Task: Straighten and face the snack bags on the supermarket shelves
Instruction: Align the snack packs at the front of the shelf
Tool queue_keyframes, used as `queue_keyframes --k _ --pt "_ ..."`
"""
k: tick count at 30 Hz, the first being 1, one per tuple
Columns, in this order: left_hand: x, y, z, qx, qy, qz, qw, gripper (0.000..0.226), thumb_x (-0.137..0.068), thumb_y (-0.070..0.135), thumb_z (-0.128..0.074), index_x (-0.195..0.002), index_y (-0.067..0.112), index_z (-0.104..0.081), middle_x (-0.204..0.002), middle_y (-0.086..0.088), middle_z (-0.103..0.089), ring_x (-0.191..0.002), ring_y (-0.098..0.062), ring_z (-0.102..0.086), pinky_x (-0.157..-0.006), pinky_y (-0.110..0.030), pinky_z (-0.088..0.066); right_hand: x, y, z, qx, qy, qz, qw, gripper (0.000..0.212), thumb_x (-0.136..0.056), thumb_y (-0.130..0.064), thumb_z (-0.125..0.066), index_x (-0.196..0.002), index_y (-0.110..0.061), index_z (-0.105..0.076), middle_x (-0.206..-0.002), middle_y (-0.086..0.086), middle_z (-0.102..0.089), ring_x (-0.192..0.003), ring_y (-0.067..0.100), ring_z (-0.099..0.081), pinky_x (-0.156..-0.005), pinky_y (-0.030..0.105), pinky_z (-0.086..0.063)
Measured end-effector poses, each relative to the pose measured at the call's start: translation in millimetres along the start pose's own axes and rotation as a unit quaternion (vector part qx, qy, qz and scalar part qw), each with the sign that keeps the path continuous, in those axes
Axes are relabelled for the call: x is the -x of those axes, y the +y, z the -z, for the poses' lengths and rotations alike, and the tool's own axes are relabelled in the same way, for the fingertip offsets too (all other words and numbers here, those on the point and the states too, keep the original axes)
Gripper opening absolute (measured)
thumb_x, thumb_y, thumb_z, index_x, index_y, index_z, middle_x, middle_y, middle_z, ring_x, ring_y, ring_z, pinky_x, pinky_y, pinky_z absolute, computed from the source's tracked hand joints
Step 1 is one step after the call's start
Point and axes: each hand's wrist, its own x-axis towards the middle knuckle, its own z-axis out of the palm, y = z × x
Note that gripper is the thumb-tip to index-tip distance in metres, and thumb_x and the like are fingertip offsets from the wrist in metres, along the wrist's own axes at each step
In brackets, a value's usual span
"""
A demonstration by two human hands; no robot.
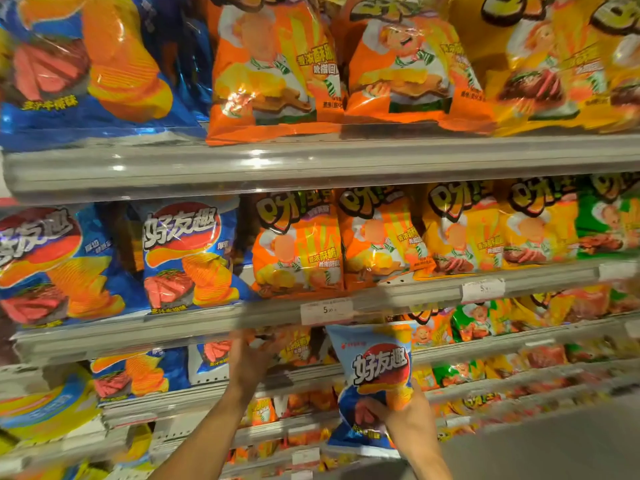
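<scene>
Right hand grips blue chip bag; left hand grasps orange bag on shelf.

We note the held bag before the third shelf, right of our left hand, below the price tag.

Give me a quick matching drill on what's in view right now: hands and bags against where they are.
Things:
1. right hand
2. left hand
3. green bag
4. price tag

Places or states:
A. far right of the middle shelf
B. grips a blue bag
C. on the shelf rail, above the hands
D. reaches into the orange bags under that rail

Pairs: 1-B, 2-D, 3-A, 4-C
</scene>
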Motion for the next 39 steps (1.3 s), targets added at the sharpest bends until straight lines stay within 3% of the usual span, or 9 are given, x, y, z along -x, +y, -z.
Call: queue_keyframes --k 7,11,17,20,25,28,31,34,39 --pt "-2.6 -14.5 -28.0 -0.026 -0.021 0.014 0.999 0.059 -0.072 0.012 -0.088 -0.121 0.016 -0.054 -0.102 -0.012 -0.07 -0.093 -0.024 -0.072 -0.07 -0.038 -0.06 2.0 5.4 10.5 -0.022 -0.027 -0.01 0.999 0.072 -0.056 -0.025 -0.1 -0.119 -0.018 -0.066 -0.102 -0.002 -0.077 -0.102 0.023 -0.07 -0.095 0.049 -0.055" --pt "-15.0 -18.7 -33.5 -0.082 -0.046 0.015 0.995 0.048 -0.078 0.011 -0.083 -0.112 0.017 -0.049 -0.095 -0.007 -0.068 -0.088 -0.024 -0.07 -0.061 -0.031 -0.057 6.4 1.4 8.7 -0.017 -0.053 -0.004 0.998 0.067 -0.058 -0.031 -0.097 -0.113 -0.013 -0.065 -0.091 -0.003 -0.078 -0.095 0.03 -0.072 -0.077 0.034 -0.058" --pt "-18.2 -17.2 -32.4 -0.182 -0.097 -0.005 0.978 0.046 -0.087 0.018 -0.074 -0.121 0.014 -0.043 -0.108 -0.004 -0.067 -0.102 -0.028 -0.067 -0.084 -0.049 -0.055 13.3 -12.5 -3.3 0.023 -0.07 0.006 0.997 0.075 -0.057 -0.029 -0.1 -0.117 -0.021 -0.057 -0.099 -0.007 -0.073 -0.098 0.02 -0.069 -0.088 0.036 -0.055" --pt "-2.5 -15.6 -16.4 -0.312 -0.064 -0.024 0.948 0.052 -0.09 0.032 -0.068 -0.135 0.017 -0.046 -0.114 -0.006 -0.068 -0.106 -0.031 -0.066 -0.081 -0.041 -0.054 22.4 -22.4 -19.7 0.043 -0.092 0.007 0.995 0.076 -0.056 -0.037 -0.099 -0.116 -0.029 -0.054 -0.091 -0.021 -0.064 -0.089 0.008 -0.062 -0.08 0.021 -0.049" --pt "39.4 -36.0 44.9 -0.442 0.049 -0.188 0.875 0.017 -0.088 0.015 -0.063 -0.105 0.013 -0.066 -0.096 -0.009 -0.069 -0.089 -0.031 -0.064 -0.075 -0.039 -0.053 45.4 -37.7 -63.8 0.045 -0.15 0.039 0.987 0.062 -0.054 -0.04 -0.097 -0.1 -0.036 -0.056 -0.076 -0.026 -0.072 -0.075 -0.018 -0.063 -0.06 0.003 -0.046" --pt "55.2 -52.7 97.3 -0.525 0.076 -0.223 0.818 0.04 -0.088 0.022 -0.041 -0.116 0.007 -0.066 -0.111 -0.013 -0.065 -0.098 -0.031 -0.061 -0.084 -0.043 -0.054 64.0 -54.3 -102.5 0.02 -0.182 0.052 0.982 0.078 -0.041 -0.055 -0.089 -0.11 -0.033 -0.06 -0.091 -0.022 -0.074 -0.085 -0.007 -0.068 -0.073 0.011 -0.053" --pt "55.6 -66.1 140.3 -0.591 0.064 -0.176 0.785 0.042 -0.085 0.014 -0.053 -0.125 0.005 -0.064 -0.126 -0.018 -0.06 -0.116 -0.038 -0.058 -0.097 -0.052 -0.05 68.0 -69.2 -144.2 -0.014 -0.222 0.031 0.974 0.076 -0.051 -0.043 -0.093 -0.117 -0.02 -0.064 -0.097 -0.006 -0.078 -0.089 0.015 -0.075 -0.075 0.038 -0.063" --pt "54.0 -73.6 166.4 -0.632 0.017 -0.11 0.767 0.059 -0.095 0.021 -0.053 -0.151 0.009 -0.037 -0.158 -0.015 -0.032 -0.147 -0.034 -0.026 -0.122 -0.051 -0.019 58.3 -82.9 -185.0 -0.037 -0.222 0.021 0.974 0.058 -0.068 -0.018 -0.094 -0.117 -0.009 -0.066 -0.095 0.004 -0.078 -0.086 0.027 -0.077 -0.072 0.051 -0.064" --pt "53.3 -77.4 173.3 -0.692 -0.046 -0.059 0.718 0.079 -0.1 0.035 -0.036 -0.155 0.013 0.017 -0.165 -0.006 0.018 -0.151 -0.027 0.018 -0.123 -0.047 0.004 40.6 -112.4 -232.3 -0.057 -0.156 0.061 0.984 0.08 -0.071 -0.031 -0.092 -0.138 -0.01 -0.052 -0.124 0.005 -0.067 -0.11 0.03 -0.068 -0.093 0.052 -0.057"
